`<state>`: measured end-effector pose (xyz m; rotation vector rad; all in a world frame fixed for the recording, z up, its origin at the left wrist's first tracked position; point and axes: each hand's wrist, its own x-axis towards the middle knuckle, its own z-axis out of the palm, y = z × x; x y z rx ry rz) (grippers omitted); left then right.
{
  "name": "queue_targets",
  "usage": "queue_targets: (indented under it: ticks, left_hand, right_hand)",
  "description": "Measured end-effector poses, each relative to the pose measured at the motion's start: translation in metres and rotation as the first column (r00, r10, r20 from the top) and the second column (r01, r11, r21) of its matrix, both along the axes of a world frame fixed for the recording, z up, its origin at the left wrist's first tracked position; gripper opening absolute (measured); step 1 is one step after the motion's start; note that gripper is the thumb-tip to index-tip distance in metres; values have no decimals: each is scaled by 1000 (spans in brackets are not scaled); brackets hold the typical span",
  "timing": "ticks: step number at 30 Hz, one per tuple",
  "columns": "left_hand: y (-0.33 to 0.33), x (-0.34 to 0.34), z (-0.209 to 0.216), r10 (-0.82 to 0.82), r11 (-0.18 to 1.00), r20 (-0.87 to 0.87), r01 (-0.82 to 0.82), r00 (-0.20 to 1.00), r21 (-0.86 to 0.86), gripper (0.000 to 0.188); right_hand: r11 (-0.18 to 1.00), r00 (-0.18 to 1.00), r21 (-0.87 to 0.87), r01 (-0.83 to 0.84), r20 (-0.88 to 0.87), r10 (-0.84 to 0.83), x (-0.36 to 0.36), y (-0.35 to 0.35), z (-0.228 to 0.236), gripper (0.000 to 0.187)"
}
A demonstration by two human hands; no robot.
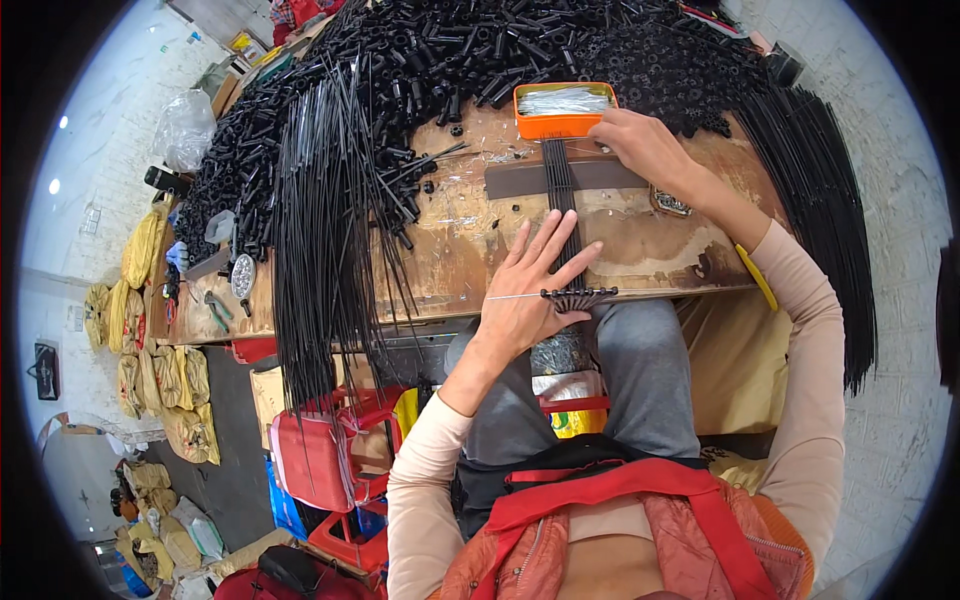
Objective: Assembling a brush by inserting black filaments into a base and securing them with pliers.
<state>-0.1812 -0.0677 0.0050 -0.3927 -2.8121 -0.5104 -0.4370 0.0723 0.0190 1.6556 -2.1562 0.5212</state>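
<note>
My left hand (535, 285) lies flat with spread fingers over a row of thin black rods (560, 175) that runs from the table edge toward the orange box. Under its thumb side, the rods' near ends carry small black knobs (580, 298), fanned out past the table edge. A thin pale wire (515, 297) sticks out left from that end, across the back of the hand. My right hand (640, 145) is beside the right corner of the orange box (560, 125), which holds many thin silvery pins (565, 101). Its fingertips are pinched together; what they hold is too small to tell.
A dark flat bar (520, 180) lies crosswise under the rods. Heaps of black tubes (450, 50) and small black parts (650, 70) cover the far table. Long black rods hang left (325, 240) and right (815, 200). Pliers (217, 312) lie far left; a small tray (668, 203) sits right.
</note>
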Motion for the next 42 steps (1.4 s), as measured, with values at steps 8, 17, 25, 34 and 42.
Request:
queue_targets:
  ticks: [8,17,25,34,42]
  left_hand:
    - [1,-1,0,-2,1000,3,2,1000,-21,94]
    - [1,5,3,-19,999,-20,20,1000,29,83]
    - [4,16,-9,-65,997,-90,61,994,-41,82]
    - [0,24,-18,-46,998,-124,41,991,-37,81]
    - [2,23,-20,-33,999,-122,32,992,-5,82]
  right_hand:
    - [994,998,-95,-62,-17,60,0,-8,-4,11]
    - [991,991,-61,123,-40,-126,-35,-61,14,18]
    - [994,952,53,98,288,-109,-57,-71,15,11]
    - [996,992,59,-62,110,55,21,-3,11,20]
    - [983,990,154,-99,114,82,24,8,12,29]
